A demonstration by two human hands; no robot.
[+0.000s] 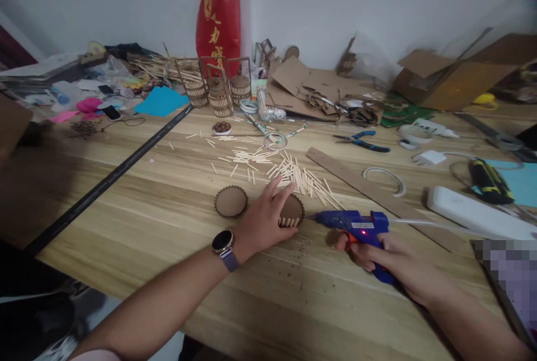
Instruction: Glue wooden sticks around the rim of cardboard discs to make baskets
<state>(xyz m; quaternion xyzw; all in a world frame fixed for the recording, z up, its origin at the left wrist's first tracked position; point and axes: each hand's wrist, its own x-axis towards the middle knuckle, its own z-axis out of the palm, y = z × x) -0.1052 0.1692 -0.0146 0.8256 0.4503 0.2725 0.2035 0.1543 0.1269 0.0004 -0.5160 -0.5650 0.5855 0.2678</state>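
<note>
My left hand (266,218), with a watch on its wrist, rests over the left side of a round cardboard disc (295,208), its fingers spread around the rim. Short sticks stand along the disc's near edge. A second round disc (231,202) with a beaded-looking rim lies just left of the hand. My right hand (377,254) grips a blue glue gun (348,219) with an orange trigger and a lit red light. The gun's nozzle points left, close to the disc's right edge. Loose short wooden sticks (300,175) lie in a pile beyond my left hand.
A long cardboard strip (361,184) lies diagonally beyond the glue gun. Pliers (363,141), a white power strip (478,212) and a white cable are at the right. Small stick lanterns (220,98), a bowl of brown beads (222,127) and a red bag (218,19) stand farther back.
</note>
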